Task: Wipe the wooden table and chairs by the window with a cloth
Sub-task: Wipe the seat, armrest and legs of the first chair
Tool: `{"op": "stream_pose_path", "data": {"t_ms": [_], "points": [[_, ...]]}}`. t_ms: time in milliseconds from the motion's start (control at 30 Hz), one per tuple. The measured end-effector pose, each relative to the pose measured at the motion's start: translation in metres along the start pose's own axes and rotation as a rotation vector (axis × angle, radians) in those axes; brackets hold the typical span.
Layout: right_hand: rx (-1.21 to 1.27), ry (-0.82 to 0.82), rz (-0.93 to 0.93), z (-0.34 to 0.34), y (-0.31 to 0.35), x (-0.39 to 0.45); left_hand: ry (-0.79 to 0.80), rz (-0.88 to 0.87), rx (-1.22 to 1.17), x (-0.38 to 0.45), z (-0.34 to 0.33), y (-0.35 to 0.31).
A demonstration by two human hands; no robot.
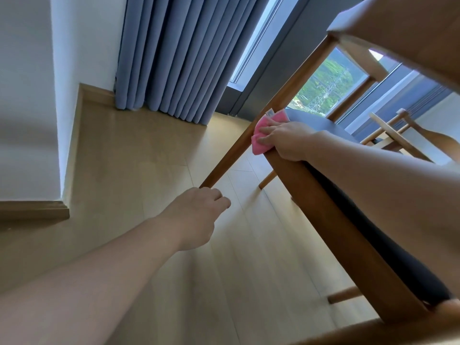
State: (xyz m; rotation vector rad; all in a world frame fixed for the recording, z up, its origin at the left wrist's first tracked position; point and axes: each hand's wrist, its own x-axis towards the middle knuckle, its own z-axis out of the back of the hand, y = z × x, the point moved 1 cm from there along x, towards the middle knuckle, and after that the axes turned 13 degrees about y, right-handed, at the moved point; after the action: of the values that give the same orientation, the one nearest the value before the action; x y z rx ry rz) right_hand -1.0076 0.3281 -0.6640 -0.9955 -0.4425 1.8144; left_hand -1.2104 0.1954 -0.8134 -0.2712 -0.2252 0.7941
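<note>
head view: the right hand point(288, 140) presses a pink cloth point(263, 135) against the curved wooden rim of a chair point(323, 220), its fingers laid fairly flat over the cloth with the tips bent down onto it. the cloth is bunched under the fingers at the far end of the rim, just beside a slanting table leg point(261, 115) that it seems to touch. the chair has a dark seat pad point(321, 123) and lighter legs reaching to the floor point(149, 150).

the left hand point(199, 215) hangs over the floor near the foot of the table leg, fingers loosely curled with the knuckles up, holding nothing that shows; whether a fingertip touches the leg i cannot tell.

the underside of the tabletop point(410, 28) fills the upper right corner. a second chair point(398, 135) stands further off on the right, partly hidden behind the right forearm.

blue curtains point(179, 53) hang to the floor on the left of the window point(326, 83), through which green hills and a pylon show. a white wall point(27, 95) with a wooden skirting board point(32, 210) runs along the left side.
</note>
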Motion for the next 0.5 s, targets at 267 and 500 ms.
{"op": "stream_pose_path", "data": {"t_ms": [267,500], "points": [[-0.027,0.048,0.024,-0.014,0.013,-0.055,0.083,-0.073,0.015,-0.004,0.0,-0.017],[0.04,-0.013,0.105,-0.039,0.025,-0.118,0.123,-0.168,0.03,0.001,-0.001,-0.042]]}}
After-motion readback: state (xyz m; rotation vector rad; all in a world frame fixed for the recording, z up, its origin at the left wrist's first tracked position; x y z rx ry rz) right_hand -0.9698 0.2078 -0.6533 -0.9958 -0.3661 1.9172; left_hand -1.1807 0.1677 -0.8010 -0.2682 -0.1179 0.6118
